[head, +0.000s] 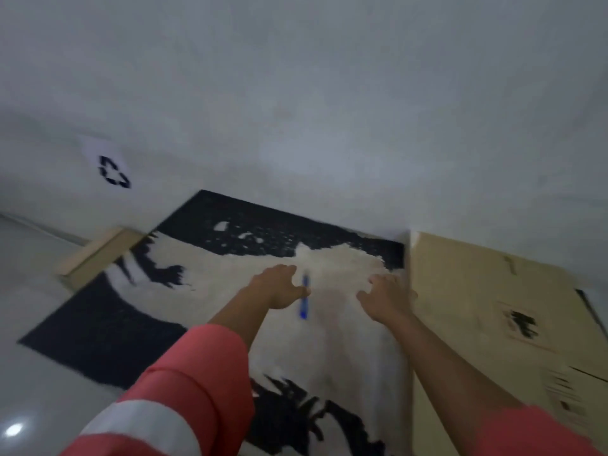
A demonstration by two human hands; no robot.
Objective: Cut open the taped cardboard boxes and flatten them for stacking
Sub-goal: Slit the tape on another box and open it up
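Note:
The frame is motion-blurred. A large tan cardboard box (487, 291) with printed labels fills the right side. A blue utility cutter (304, 301) lies on the black-and-white shaggy rug (210, 284) left of the box. My left hand (278, 287) reaches palm down over the rug with relaxed fingers, its thumb tip at the cutter's middle. My right hand (385, 299) has its fingers spread and sits at the box's left edge. I cannot tell whether it touches the box.
A flat piece of tan cardboard (95, 255) lies at the rug's far left corner by the white wall. A paper sign with a recycling symbol (113, 171) hangs on that wall. Pale glossy floor (39, 390) surrounds the rug.

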